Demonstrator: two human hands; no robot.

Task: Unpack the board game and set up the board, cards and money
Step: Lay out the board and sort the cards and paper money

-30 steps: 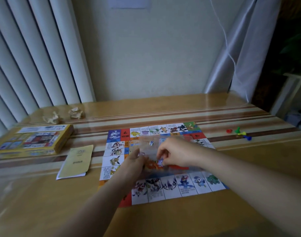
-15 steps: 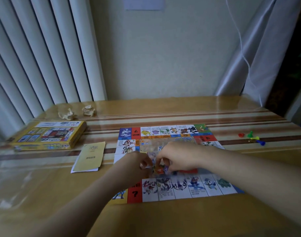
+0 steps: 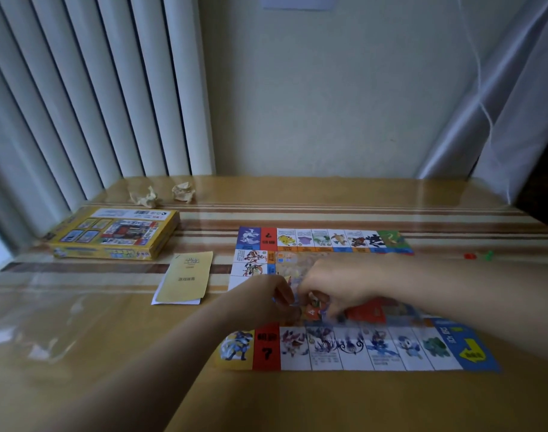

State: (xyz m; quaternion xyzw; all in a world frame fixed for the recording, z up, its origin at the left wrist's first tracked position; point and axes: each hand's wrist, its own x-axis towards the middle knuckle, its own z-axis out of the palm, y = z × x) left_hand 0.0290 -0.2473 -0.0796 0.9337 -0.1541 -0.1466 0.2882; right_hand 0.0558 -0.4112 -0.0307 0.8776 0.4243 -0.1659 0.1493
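Observation:
The colourful game board [image 3: 353, 350] lies flat on the table in front of me. Over its middle, my left hand [image 3: 266, 302] and my right hand [image 3: 338, 285] meet fingertip to fingertip. Both pinch a small clear plastic bag [image 3: 311, 308] with small coloured pieces inside; what is in it is blurred. An orange card patch [image 3: 366, 311] shows on the board just right of the bag. The yellow game box [image 3: 116, 232] sits shut at the far left.
A yellow folded booklet [image 3: 187, 277] lies between the box and the board. Two crumpled paper balls [image 3: 146, 198] rest near the back left by the blinds. Small red and green pawns [image 3: 479, 255] stand right of the board. A curtain hangs at the far right.
My hands have drawn closer together over the board's middle and sunk lower with the bag. The view has shifted left, so the pawns now sit near the right edge.

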